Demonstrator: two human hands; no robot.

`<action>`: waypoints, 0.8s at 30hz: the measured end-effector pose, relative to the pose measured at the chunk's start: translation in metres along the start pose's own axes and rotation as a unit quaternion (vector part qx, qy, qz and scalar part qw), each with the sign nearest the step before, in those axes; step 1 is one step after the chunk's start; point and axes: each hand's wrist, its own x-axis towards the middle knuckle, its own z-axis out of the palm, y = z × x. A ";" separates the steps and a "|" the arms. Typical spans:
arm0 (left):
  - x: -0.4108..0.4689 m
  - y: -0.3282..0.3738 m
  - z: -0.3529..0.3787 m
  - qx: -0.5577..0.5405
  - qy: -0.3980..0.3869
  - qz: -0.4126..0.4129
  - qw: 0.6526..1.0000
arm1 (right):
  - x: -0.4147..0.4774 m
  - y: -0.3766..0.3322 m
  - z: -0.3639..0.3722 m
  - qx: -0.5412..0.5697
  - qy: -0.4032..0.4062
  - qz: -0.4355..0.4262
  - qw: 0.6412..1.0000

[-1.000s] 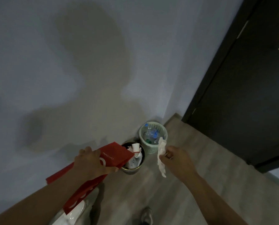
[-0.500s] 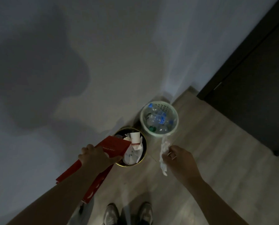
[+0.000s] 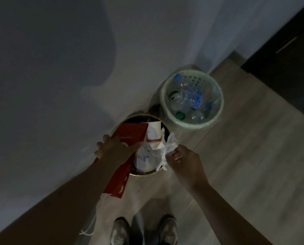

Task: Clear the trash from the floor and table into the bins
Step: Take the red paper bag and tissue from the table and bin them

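The dark bin (image 3: 136,174), left of the bottle basket (image 3: 220,110), looks nearly full. My left hand (image 3: 112,148) wraps its fingers round the red paper bag (image 3: 130,133), whose far end is over the rim: I'd fold it, then push. My right hand (image 3: 184,161) pinches the tissue (image 3: 169,147) in its fingers above the right rim; I'd drop it further in.

Left hand (image 3: 112,149): carried forward with the flat red paper bag (image 3: 130,134). The bag's leading end now reaches further across the mouth of the round dark gold-rimmed bin (image 3: 138,115) than a second ago.

Right hand (image 3: 184,161): shifted left, from over the bare floor to the bin's right rim.

Crumpled white tissue (image 3: 170,145): formerly hanging long below the pinch, now bunched above the fingers and overlapping the rim.

View: tipped downward. Both grey shoes (image 3: 120,230) now show at the bottom edge, and the dark door (image 3: 289,50) has slipped to the upper right corner.
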 end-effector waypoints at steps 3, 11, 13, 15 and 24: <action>0.019 0.002 0.019 -0.035 -0.010 0.000 0.999 | 0.020 0.011 0.031 0.014 -0.009 0.020 1.000; 0.030 0.004 0.056 -0.004 0.024 0.037 0.999 | 0.029 0.026 0.049 0.018 -0.062 0.076 0.995; 0.029 0.002 0.059 -0.007 0.028 0.042 0.999 | 0.026 0.030 0.040 0.011 -0.047 0.083 0.995; 0.028 0.000 0.061 -0.012 0.037 0.050 0.998 | 0.024 0.034 0.029 0.007 -0.038 0.090 0.995; 0.019 0.003 0.066 -0.066 0.059 0.124 0.988 | 0.009 0.040 0.003 0.012 -0.015 0.091 0.996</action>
